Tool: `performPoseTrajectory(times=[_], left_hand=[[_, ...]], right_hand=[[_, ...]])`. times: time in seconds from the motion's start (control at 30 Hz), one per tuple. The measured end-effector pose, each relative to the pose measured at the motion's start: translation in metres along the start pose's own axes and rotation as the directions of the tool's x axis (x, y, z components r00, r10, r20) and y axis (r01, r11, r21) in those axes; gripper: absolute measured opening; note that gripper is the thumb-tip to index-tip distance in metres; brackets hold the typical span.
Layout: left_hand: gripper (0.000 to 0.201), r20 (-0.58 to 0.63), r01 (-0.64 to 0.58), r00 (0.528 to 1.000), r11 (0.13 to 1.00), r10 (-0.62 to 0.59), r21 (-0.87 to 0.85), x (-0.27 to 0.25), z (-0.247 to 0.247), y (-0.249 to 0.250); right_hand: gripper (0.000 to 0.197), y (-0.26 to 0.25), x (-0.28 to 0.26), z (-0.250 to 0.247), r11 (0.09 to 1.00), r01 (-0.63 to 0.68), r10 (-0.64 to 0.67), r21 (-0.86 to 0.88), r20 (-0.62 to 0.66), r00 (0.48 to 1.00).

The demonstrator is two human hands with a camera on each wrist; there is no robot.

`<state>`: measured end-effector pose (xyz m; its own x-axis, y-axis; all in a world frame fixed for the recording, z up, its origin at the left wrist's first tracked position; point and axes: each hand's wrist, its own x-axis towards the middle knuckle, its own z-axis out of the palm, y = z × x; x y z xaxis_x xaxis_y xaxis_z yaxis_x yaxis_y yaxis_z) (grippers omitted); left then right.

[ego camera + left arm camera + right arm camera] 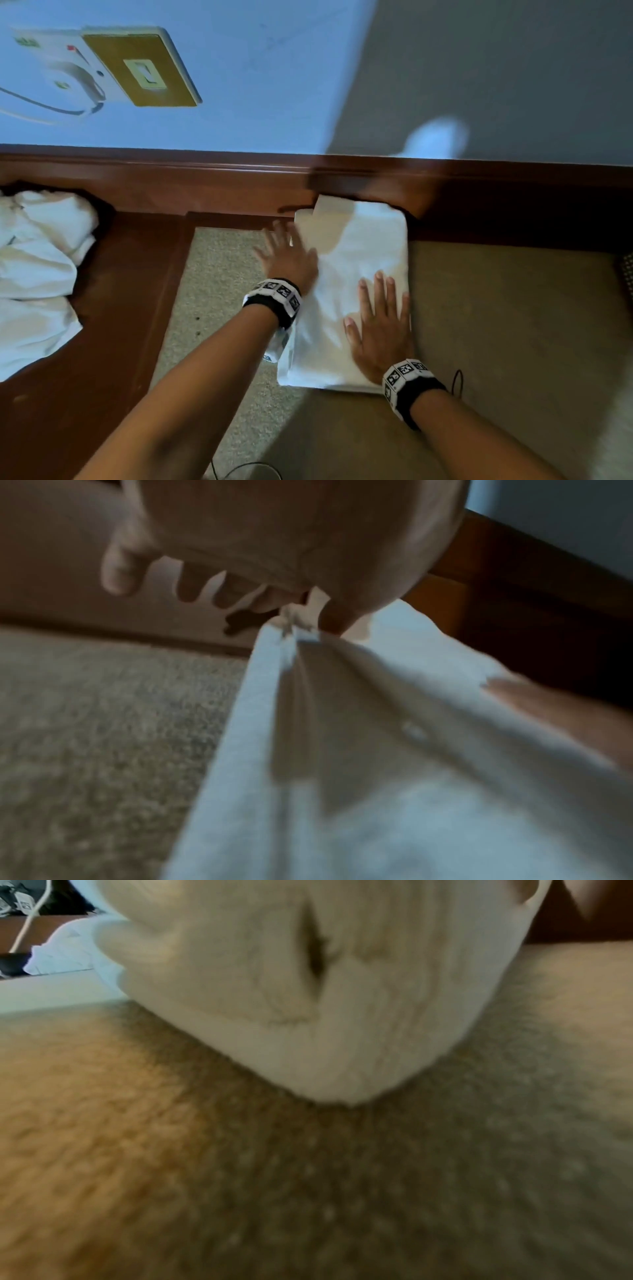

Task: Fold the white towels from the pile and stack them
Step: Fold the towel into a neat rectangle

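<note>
While both hands lie flat, the folded towel (356, 274) rests on the beige carpet (513, 325), long axis running away from the person, far end touching the wooden baseboard (205, 178). Unfolded towel pile (37, 267) sits well apart to the left. Right hand (380, 329) presses the near half, fingers straight. Left hand (291, 257), fingers spread and released, touches the left edge.

We've got the folded towel (359, 274) mid-frame on the carpet (513, 325) — unfolded pile (37, 260) far left, wall plate (137, 68) upper left.
</note>
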<state>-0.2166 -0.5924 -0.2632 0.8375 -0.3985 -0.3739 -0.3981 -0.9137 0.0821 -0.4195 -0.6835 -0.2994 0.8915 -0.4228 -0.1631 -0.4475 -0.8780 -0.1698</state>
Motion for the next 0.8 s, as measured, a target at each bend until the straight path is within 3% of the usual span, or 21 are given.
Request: performPoseTrajectory(times=[0.03,0.17,0.23,0.3,0.37,0.53,0.63,0.8], left_hand=[[0.077,0.005,0.068,0.998,0.997,-0.068,-0.046,0.0,-0.003,-0.001],[0.076,-0.109,-0.026,0.994,0.993,0.013,-0.117,-0.007,-0.006,0.021],[0.078,-0.013,0.098,0.994,0.965,-0.105,-0.243,-0.002,-0.009,0.031],[0.083,0.074,0.24,0.97,0.88,-0.23,-0.409,0.007,-0.011,0.031],[0.083,0.114,0.3,0.953,0.817,-0.281,-0.493,0.015,-0.011,0.026],[0.058,0.093,0.238,0.97,0.817,-0.223,-0.524,0.013,-0.011,0.021],[0.047,0.057,0.225,0.968,0.735,-0.246,-0.64,0.007,-0.01,0.01],[0.051,0.121,0.297,0.95,0.706,-0.289,-0.643,0.008,-0.004,-0.01]], right_hand=[[0.078,0.0,0.0,0.0,1.0,0.001,-0.001,0.003,-0.002,1.0],[0.077,-0.001,0.001,0.001,1.0,0.002,-0.002,0.013,-0.008,1.0],[0.078,-0.001,0.001,0.001,1.0,-0.001,0.001,0.019,-0.015,1.0],[0.078,0.0,0.001,0.001,1.0,0.004,-0.004,0.018,-0.021,1.0],[0.077,0.0,0.001,0.001,1.0,0.008,-0.008,0.008,-0.012,1.0],[0.078,0.002,0.001,0.0,1.0,0.018,-0.018,0.011,0.015,1.0],[0.08,0.008,0.001,-0.002,0.997,0.068,-0.069,0.031,0.045,0.997],[0.077,0.01,-0.007,-0.002,0.989,0.144,-0.143,-0.028,0.021,0.989]])
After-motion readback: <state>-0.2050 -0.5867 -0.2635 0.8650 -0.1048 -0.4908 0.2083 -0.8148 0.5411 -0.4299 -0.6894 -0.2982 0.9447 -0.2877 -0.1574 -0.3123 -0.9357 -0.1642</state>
